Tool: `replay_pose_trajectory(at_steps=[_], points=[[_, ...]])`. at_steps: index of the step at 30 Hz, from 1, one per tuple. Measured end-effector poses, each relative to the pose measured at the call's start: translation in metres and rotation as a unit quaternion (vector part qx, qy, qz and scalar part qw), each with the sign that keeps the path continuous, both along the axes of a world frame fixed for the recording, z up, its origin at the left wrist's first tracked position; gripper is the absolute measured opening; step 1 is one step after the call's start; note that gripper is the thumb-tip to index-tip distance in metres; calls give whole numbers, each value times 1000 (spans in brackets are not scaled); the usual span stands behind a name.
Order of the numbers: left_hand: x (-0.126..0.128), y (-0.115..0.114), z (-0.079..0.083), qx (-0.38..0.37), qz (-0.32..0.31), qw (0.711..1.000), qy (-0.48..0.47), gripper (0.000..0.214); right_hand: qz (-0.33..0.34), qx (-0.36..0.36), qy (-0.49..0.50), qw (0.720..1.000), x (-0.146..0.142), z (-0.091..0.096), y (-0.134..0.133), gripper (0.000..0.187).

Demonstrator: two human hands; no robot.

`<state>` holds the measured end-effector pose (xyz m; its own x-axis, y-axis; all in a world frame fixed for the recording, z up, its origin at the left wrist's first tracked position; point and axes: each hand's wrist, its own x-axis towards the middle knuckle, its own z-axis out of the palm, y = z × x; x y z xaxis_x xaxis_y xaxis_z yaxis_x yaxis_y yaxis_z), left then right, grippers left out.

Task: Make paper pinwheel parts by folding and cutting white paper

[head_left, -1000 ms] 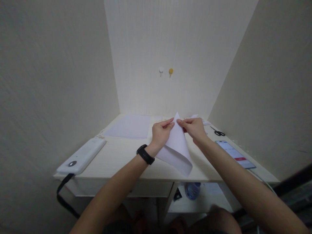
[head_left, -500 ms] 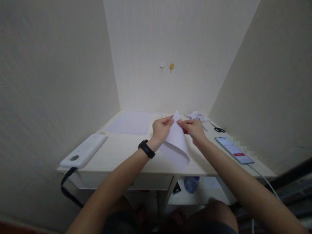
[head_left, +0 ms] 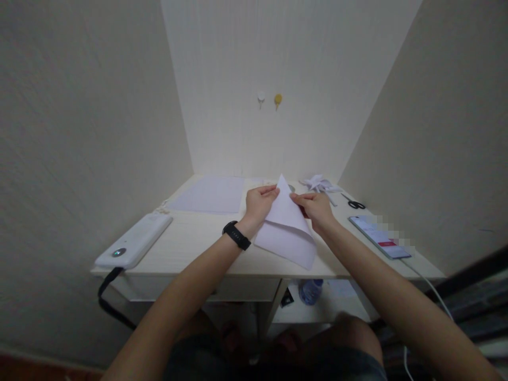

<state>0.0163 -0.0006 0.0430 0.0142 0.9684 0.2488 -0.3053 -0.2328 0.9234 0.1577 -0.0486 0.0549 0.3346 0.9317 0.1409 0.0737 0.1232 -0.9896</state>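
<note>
A white sheet of paper is folded over on itself, its upper layer narrowing to a point at the far end. My left hand pinches the left edge close to that point, thumb on top. On the opposite edge, my right hand grips the paper between thumb and fingers; its other fingers are partly hidden behind the sheet. The near part of the paper spreads flat toward the front of the desk. A black watch is on my left wrist.
More white paper lies at the back left. A folded paper piece and black scissors are at the back right. A phone with a cable lies right, a white device left. A bottle stands on the shelf below.
The folded upper layer, curled and lifted before, now lies flatter over the sheet. Both hands keep hold of its edges, and the right one sits slightly wider from the point.
</note>
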Motion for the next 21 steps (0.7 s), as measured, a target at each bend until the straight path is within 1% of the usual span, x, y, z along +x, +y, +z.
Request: replay_pose_trajectory(at_steps=[4, 6, 8, 10, 12, 16, 19, 21], points=[[1, 1, 1, 0, 16, 1000, -6, 9, 5, 7, -24, 1000, -1, 0, 0, 37], [1, 1, 1, -1, 15, 1000, -11, 8, -7, 19, -42, 999, -2, 1, -1, 38], [1, 0, 3, -3, 8, 1000, -17, 7, -12, 28, -38, 999, -3, 2, -4, 39], [1, -2, 4, -7, 1, 1000, -24, 6, 0, 20, -24, 1000, -2, 2, -5, 40], [0, -3, 4, -13, -8, 999, -35, 5, 7, 12, -29, 999, 1, 1, -5, 40], [-2, -4, 6, -14, -38, 998, -50, 8, 6, 20, -62, 998, 9, 0, -3, 39], [-5, -4, 7, -6, -80, 996, -36, 15, 38, 19, -59, 997, 14, 1, -4, 40], [-6, -3, 7, 8, -95, 995, -13, 20, 69, 13, -64, 995, 15, 2, -6, 40]])
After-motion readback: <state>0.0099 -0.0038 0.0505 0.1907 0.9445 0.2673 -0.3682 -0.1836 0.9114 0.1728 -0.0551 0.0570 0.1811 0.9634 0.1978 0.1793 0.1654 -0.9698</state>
